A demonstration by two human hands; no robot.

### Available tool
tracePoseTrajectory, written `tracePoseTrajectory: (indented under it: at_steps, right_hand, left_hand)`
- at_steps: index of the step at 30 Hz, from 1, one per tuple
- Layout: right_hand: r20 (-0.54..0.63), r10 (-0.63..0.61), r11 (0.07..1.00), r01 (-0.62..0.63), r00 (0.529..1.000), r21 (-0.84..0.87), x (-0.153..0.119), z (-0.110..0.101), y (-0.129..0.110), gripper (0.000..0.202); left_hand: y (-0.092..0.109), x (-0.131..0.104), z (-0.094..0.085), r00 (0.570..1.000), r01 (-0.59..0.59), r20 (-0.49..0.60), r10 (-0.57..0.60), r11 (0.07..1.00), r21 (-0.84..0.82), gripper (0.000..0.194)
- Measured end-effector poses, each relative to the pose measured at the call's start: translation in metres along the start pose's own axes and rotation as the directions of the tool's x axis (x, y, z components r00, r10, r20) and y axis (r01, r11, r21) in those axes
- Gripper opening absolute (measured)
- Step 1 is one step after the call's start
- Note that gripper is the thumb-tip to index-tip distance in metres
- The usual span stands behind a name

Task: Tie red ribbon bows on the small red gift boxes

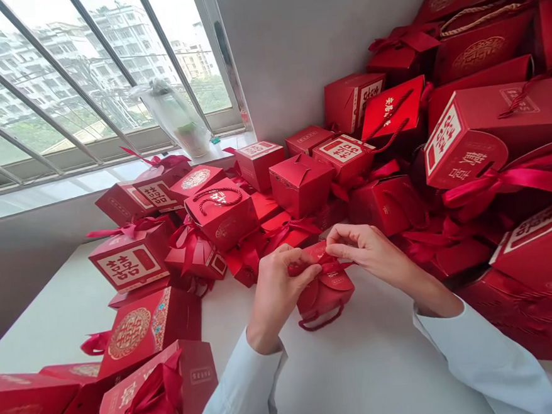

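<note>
A small red gift box (327,292) with a rope handle stands on the white table in front of me, and a red ribbon (330,267) crosses its top. On the box's left side, my left hand (284,282) pinches the ribbon between thumb and fingers. My right hand (357,245) pinches the ribbon at the far right of the top, its fingertips close together. Parts of the ribbon and the lid are hidden behind my fingers.
Red gift boxes (303,183) crowd the table's far side, and more are piled at the right (469,124) and left (143,330). A plastic-wrapped cup (180,122) stands on the sill by the barred window. The white table top (349,378) shows before me.
</note>
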State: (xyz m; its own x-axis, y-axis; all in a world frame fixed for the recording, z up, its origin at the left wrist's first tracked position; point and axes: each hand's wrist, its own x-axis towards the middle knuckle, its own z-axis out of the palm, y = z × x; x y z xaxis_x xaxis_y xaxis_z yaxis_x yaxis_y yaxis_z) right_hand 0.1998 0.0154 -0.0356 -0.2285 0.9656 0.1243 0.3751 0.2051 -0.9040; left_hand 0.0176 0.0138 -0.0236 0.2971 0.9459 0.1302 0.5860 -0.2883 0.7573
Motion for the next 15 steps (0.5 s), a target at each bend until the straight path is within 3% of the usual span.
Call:
tracePoseTrajectory:
  at_steps: [5, 12, 15]
  right_hand:
    - [-0.011, -0.003, 0.999, 0.002, 1.0, -0.048, -0.0016, -0.0016, -0.0035, 0.02]
    - [-0.035, -0.017, 0.997, 0.014, 0.999, -0.071, -0.0009, 0.0004, -0.0054, 0.021]
    - [-0.122, -0.035, 0.994, 0.022, 0.992, -0.109, -0.0021, -0.0077, -0.0067, 0.018]
  left_hand:
    - [-0.0033, 0.0009, -0.004, 0.998, 0.015, 0.053, -0.016, 1.0, 0.003, 0.009]
    - [-0.003, 0.0004, -0.0022, 0.999, 0.027, 0.048, -0.026, 0.999, -0.017, 0.013]
    - [-0.0052, 0.0006, -0.0018, 0.998, 0.052, 0.044, -0.05, 0.997, -0.061, 0.015]
